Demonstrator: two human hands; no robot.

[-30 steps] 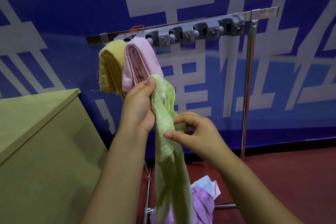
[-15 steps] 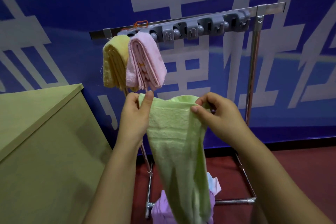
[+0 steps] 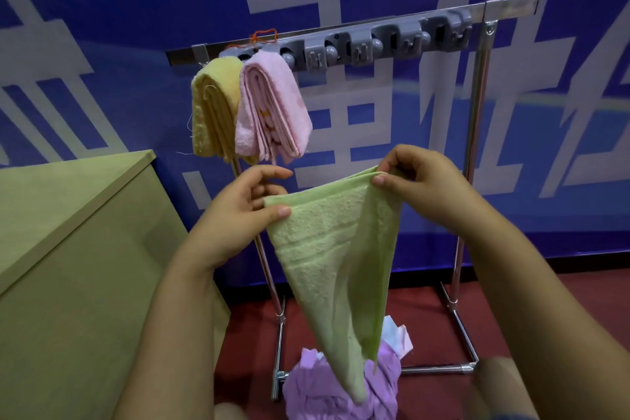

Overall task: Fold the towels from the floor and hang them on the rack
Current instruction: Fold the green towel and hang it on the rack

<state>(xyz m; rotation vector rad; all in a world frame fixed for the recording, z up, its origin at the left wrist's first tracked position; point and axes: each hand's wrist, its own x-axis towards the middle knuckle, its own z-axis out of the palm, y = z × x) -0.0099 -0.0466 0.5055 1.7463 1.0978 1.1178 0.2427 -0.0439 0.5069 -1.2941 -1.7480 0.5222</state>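
Fingers, L hand (image 3: pixel 235 215): thumb and curled fingers pinched on the left top corner of the green towel (image 3: pixel 334 249); index finger stretched out above the cloth, not touching it.
Fingers, R hand (image 3: pixel 422 184): thumb and bent fingertips pinched on the right top corner, where two layers of edge are seen pressed together.
Green towel: held up in the air btwn both hands, in front of the rack (image 3: pixel 477 133) and below its bar; top edge pulled fairly taut, right corner held higher than left; cloth tapers down to a narrow hanging point.
Forearms: both seen reaching in from the bottom edge, L and R of the towel.
Floor pile: purple towel (image 3: pixel 320 385) crumpled on the red floor (image 3: pixel 545 310) by the rack's foot bar; green tip hangs in front of it, contact can't be told. A white/pale pink towel (image 3: pixel 397 334) is glimpsed just behind.
Box: tan cardboard box (image 3: pixel 68 249) stood at left, beside the rack's left leg.
Rack: chrome frame, two upright legs, top bar w/ a grey clip strip (image 3: pixel 375 44).
Hung towels: yellow towel (image 3: pixel 211 109) and pink towel (image 3: pixel 272 109), both folded, hung side by side at the strip's left end, touching each other.
Backdrop: blue banner (image 3: pixel 136 10) w/ large white characters, behind everything.
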